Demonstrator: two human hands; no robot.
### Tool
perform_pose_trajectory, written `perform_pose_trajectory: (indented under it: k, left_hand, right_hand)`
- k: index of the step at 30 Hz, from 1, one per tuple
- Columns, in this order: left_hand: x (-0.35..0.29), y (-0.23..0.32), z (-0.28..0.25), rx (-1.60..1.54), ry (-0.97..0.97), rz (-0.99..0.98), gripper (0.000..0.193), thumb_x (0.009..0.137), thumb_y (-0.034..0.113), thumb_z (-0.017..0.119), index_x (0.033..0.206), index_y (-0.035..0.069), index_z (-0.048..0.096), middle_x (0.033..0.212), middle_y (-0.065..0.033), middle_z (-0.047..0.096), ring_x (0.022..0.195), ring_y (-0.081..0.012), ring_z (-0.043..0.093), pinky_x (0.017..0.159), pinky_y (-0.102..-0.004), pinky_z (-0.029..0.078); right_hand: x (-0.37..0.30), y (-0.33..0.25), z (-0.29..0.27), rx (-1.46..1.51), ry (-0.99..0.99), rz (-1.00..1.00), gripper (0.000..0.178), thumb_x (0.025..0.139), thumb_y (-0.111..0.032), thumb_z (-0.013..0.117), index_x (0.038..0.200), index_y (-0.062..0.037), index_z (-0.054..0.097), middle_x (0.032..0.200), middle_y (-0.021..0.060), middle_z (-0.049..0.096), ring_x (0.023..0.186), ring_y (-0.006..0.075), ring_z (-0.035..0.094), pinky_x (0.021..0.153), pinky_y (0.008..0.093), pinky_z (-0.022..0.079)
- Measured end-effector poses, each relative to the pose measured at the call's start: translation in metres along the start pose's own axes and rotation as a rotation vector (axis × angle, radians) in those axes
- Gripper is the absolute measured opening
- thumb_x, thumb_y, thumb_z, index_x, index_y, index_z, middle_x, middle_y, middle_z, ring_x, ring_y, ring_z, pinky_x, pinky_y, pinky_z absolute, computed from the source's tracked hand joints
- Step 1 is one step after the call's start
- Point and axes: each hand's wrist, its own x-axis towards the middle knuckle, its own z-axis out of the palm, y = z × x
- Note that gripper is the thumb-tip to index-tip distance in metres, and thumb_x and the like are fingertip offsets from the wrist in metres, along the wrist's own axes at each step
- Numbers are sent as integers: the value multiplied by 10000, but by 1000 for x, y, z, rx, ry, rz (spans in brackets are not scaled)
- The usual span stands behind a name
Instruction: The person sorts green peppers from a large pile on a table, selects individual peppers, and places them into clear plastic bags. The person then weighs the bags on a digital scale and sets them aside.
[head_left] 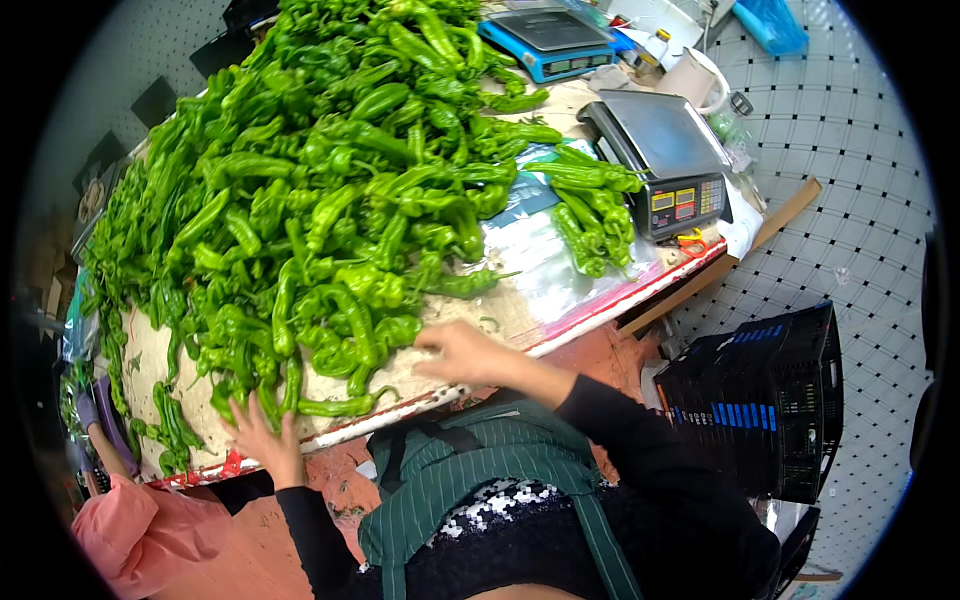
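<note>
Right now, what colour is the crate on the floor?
Black crate, with blue marks; head view.

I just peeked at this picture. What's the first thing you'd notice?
A huge heap of green peppers covers most of the table. Both bare hands reach into its near edge, the left hand lower left, the right hand in the middle. A grey scale sits at the table's right end.

A grey scale (662,150) is set at the table's right edge; its slanted front panel carries small red-lit screens (673,203) beside a keypad. A second scale (548,40), blue-bodied, is placed further back. Clear plastic bags (545,262) are spread flat between pepper heaps. Digits not legible.
</note>
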Motion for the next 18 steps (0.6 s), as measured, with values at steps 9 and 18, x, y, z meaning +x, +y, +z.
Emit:
perform_pose_trajectory:
  k: [9, 18]
  left_hand:
    - [-8, 224, -36, -878, -24, 177, 459, 832, 84, 687, 1272, 31, 566, 1326, -136, 545, 1254, -279, 480, 1068, -427, 371]
    - [13, 487, -10, -909, -169, 70, 714, 862, 378, 708, 1361, -44, 420, 1416, -269, 347, 1172, -344, 549, 983, -382, 448]
  right_hand:
    - [-51, 110, -298, -745, 660, 160, 437, 810, -360, 711, 1002, 30, 660, 1016, 228, 655, 999, 384, 615, 885, 446, 484]
    - [14, 158, -365, -567, -39, 497, 926, 783, -713, 576, 1173, 127, 600, 1212, 303, 597, 1129, 399, 591, 973, 410, 455]
